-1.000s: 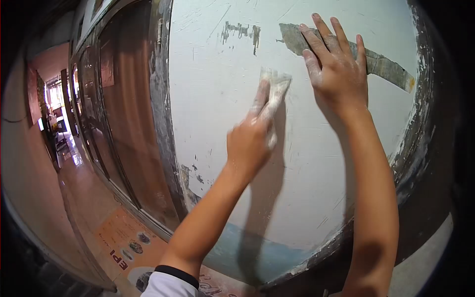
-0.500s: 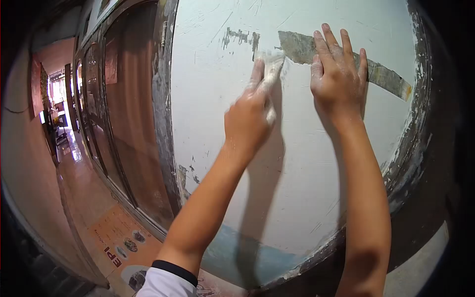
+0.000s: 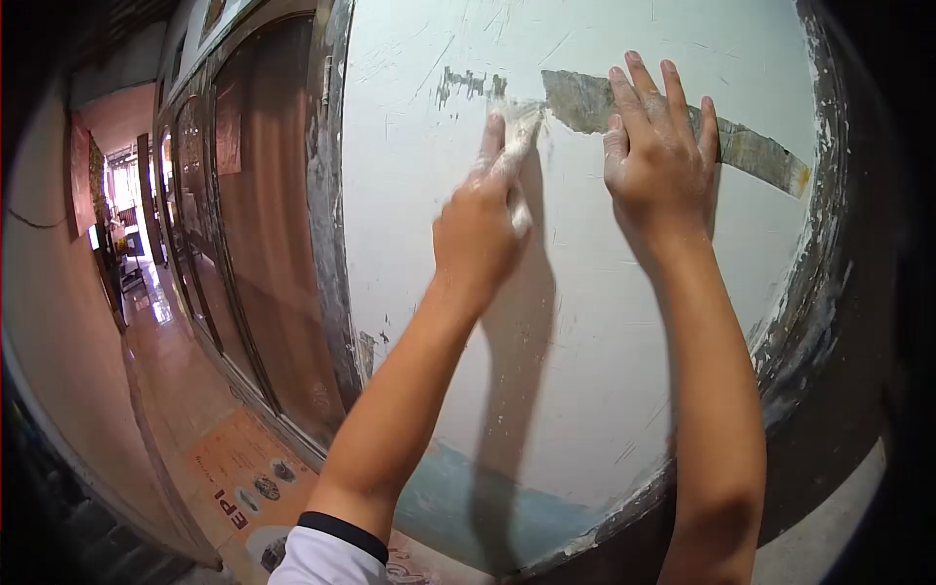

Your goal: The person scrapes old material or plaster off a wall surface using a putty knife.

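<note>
Far to the left a corridor (image 3: 166, 361) runs away past arched doorways (image 3: 273, 244), and its tiled floor is the widest open room in view. A printed floor sticker (image 3: 249, 478) lies near the bottom. Next comes the dark, chipped left edge (image 3: 327, 195) of the white wall (image 3: 604, 370), which curves from top to bottom.

Just right of that edge the wall is bare paint, marked only by one cluster of small scraped marks (image 3: 463, 83) near the top edge and one blue patch (image 3: 458, 497) at the lower edge. The left hand (image 3: 478, 234), on an arm with a white sleeve (image 3: 322, 556), is up near the top edge. Its fingers are closed around one white dusty pad (image 3: 522, 122), with the fingertips pressing it flat to the wall. The pad sits between the scraped marks and the left end of one long grey strip (image 3: 760, 151), touching or all but touching that end.

The right hand (image 3: 663, 156) lies flat on the wall, its fingers spread wide and straight across the middle of the strip, holding nothing. The two hands are near each other but apart. Below both arms the wall is open white surface. Beyond the right hand, the strip slants down to the ragged dark right edge (image 3: 809, 283).
</note>
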{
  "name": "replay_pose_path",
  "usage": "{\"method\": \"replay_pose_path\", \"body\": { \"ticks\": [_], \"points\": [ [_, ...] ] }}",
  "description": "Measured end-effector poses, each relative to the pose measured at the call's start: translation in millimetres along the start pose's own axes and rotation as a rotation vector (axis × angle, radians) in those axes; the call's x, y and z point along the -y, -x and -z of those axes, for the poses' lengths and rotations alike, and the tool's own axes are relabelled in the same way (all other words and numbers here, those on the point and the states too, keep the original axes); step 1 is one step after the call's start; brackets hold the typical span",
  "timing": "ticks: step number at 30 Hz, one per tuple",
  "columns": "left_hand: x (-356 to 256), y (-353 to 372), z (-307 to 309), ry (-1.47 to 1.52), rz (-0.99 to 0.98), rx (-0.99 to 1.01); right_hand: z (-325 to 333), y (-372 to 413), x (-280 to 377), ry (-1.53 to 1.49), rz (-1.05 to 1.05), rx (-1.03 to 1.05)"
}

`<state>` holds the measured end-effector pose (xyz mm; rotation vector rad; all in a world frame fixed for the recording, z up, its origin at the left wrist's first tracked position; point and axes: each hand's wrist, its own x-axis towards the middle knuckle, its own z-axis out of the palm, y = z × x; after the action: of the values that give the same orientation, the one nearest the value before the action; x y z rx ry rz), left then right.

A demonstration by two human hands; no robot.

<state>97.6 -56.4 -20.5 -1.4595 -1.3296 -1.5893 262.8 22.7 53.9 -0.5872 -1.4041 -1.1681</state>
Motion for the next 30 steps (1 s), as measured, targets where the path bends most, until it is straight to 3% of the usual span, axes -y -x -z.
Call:
{"method": "replay_pose_path", "body": {
  "ticks": [2, 4, 10, 14, 21, 27, 30],
  "points": [
    [2, -33, 1, 0.043, -0.053, -0.076, 0, 0, -2, -0.014, 0.012, 0.004],
    [-7, -52, 10, 0.038, 0.048, -0.004, 2, -1, 0, -0.001, 0.010, 0.006],
    [12, -10, 6, 0.046, -0.075, -0.019, 1, 1, 0, -0.004, 0.010, -0.016],
    [16, 5, 11, 0.077, -0.013, 0.068, -3, 0, -1, -0.001, 0.013, -0.022],
    [3, -57, 18, 0.044, -0.042, 0.048, 1, -1, 0, -0.020, 0.005, -0.011],
    [26, 7, 2, 0.011, -0.154, -0.053, 1, 1, 1, 0.025, -0.001, 0.000],
    [29, 3, 2, -0.056, -0.129, -0.023, 2, 0, 1, 0.018, -0.003, -0.001]
  ]
}}
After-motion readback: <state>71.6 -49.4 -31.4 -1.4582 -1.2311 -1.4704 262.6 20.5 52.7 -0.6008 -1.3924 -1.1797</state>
